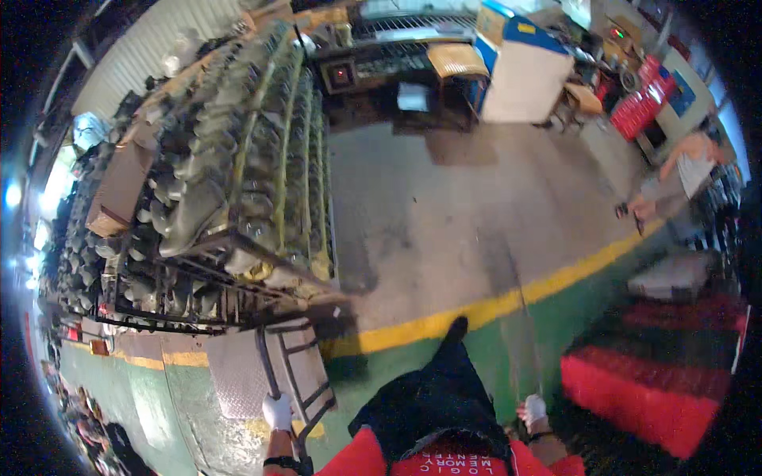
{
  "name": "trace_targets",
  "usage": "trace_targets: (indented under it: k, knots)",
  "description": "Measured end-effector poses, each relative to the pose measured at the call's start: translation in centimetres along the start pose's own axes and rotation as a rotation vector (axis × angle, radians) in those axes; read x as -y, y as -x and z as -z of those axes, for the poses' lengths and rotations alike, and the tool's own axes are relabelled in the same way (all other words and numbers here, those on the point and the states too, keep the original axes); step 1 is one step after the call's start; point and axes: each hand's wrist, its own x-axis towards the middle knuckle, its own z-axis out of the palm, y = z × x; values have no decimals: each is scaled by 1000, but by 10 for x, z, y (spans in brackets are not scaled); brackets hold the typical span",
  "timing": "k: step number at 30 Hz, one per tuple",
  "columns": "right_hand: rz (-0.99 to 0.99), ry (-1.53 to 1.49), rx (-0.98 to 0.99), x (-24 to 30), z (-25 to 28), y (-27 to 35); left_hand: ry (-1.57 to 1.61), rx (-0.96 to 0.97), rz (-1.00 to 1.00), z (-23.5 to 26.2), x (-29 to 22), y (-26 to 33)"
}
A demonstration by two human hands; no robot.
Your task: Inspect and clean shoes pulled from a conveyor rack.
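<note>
My left hand (278,411), in a white glove, grips the dark metal handle bar (268,361) of a wheeled rack cart (238,238). The cart's tiers are packed with several grey-green shoe forms, and a brown cardboard piece (119,186) lies on top. My right hand (533,410), also white-gloved, hangs by my hip, closed around a thin pale rod (528,333) that slants up across the floor. My dark trouser leg and shoe (454,329) reach the yellow floor line.
A yellow line (492,305) divides grey concrete from green floor. Red and black stacked crates (651,381) stand at right. Another person (683,170) is far right. A white-and-blue machine (520,71) and dark benches stand at the back. More loaded racks (75,238) line the left.
</note>
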Motion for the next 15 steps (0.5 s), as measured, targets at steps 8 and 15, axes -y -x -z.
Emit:
trace_targets:
  k: [8,15]
  knots:
    - [856,-126,467,580,-184,-23,-243,-289,434,-37,-57,15]
    - [1125,154,906,648,-348,95,-415,-218,353,-118,-122,63]
